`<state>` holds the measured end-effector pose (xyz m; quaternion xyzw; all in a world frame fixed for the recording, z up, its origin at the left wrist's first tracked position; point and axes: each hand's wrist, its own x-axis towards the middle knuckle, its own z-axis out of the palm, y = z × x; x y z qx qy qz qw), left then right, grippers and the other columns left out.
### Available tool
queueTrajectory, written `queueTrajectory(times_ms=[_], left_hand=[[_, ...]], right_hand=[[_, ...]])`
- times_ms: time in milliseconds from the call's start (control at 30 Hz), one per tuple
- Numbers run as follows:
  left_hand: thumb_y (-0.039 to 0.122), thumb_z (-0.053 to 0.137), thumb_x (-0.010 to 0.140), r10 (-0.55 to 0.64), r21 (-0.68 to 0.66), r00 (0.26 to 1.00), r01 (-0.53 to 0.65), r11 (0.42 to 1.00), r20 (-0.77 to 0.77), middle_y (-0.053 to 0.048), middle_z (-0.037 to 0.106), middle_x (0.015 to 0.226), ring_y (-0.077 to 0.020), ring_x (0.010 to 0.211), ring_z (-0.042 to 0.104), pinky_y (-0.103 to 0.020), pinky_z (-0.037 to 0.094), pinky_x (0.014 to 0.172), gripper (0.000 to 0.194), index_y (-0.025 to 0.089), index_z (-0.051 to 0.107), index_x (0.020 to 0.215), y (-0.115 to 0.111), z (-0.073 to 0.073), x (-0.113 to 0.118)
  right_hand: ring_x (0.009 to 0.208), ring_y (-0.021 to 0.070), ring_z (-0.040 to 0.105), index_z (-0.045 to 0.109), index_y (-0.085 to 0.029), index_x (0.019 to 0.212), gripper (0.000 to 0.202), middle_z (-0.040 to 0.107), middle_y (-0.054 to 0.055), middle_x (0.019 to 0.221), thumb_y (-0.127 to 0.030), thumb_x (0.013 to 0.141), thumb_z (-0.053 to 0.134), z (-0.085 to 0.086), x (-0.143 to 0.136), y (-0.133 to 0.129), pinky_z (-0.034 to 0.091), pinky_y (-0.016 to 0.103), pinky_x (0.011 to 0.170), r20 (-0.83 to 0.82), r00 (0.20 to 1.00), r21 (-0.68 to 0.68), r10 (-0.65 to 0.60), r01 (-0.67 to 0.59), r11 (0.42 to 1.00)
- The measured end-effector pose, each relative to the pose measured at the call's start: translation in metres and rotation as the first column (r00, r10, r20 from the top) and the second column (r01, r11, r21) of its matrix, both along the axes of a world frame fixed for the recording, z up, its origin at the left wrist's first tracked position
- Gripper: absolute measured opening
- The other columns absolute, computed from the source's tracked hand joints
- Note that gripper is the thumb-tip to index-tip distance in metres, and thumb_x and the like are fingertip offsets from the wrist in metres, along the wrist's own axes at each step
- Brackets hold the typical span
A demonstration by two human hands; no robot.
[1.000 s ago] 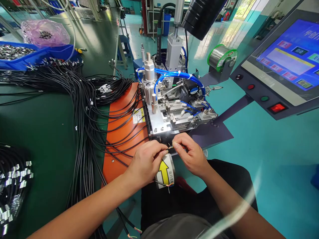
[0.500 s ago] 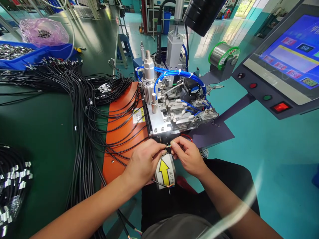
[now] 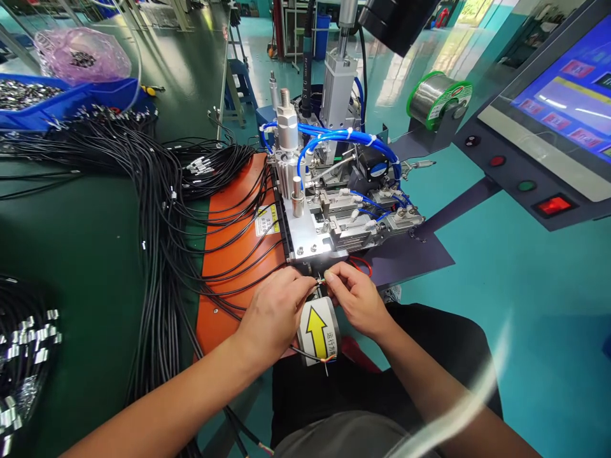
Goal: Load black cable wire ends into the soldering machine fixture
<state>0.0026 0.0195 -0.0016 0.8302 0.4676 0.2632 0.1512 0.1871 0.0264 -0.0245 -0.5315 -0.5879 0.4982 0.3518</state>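
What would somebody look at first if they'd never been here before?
Probably the bright yellow arrow, on a white label just below where the left hand and right hand pinch some thin wires. Next, maybe the looping blue tubes on the metal machine beyond the hands. The lit screen at the upper right and the orange panel crossed by black cables stand out too.

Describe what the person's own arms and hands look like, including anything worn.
The left hand and right hand are ungloved, with no ring, watch or bracelet showing. Both forearms are bare, no sleeves in view. A dark grey garment and black trousers show below.
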Motion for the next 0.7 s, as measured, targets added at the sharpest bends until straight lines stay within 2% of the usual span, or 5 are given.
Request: queueTrajectory(times_ms=[233, 500, 700], left_hand=[[0.011, 0.052, 0.09, -0.002, 0.032, 0.998, 0.004, 0.999, -0.056, -0.005, 0.06, 0.084, -0.0167, 0.078, 0.056, -0.028, 0.048, 0.071, 0.019, 0.017, 0.068, 0.097, -0.0001, -0.0035, 0.0006], [0.007, 0.052, 0.087, 0.001, 0.027, 0.995, 0.001, 1.0, -0.096, -0.005, 0.058, 0.083, -0.0183, 0.078, 0.054, -0.03, 0.047, 0.071, 0.019, 0.015, 0.067, 0.093, -0.0016, 0.0016, 0.0024], [0.006, 0.053, 0.086, 0.002, 0.022, 0.995, 0.001, 1.0, -0.103, -0.005, 0.058, 0.082, -0.0186, 0.076, 0.054, -0.031, 0.047, 0.07, 0.018, 0.014, 0.067, 0.092, -0.0007, 0.0031, 0.0035]], right_hand=[[0.062, 0.0127, 0.045, 0.05, -0.021, 0.079, 0.026, 0.047, -0.004, 0.067, -0.039, 0.097, 0.046, -0.001, -0.0013, -0.0005, 0.037, 0.025, 0.058, 0.062, 0.998, 0.058, 0.002, -0.005, 0.998], [0.067, 0.014, 0.05, 0.051, -0.022, 0.08, 0.024, 0.051, -0.003, 0.071, -0.036, 0.098, 0.043, -0.0002, -0.0025, -0.0011, 0.039, 0.025, 0.064, 0.137, 0.99, 0.15, -0.015, -0.006, 0.989], [0.067, 0.0133, 0.049, 0.049, -0.022, 0.081, 0.023, 0.05, -0.003, 0.072, -0.034, 0.099, 0.043, 0.0007, -0.0034, -0.0008, 0.038, 0.024, 0.064, 0.156, 0.988, 0.152, -0.01, -0.014, 0.988]])
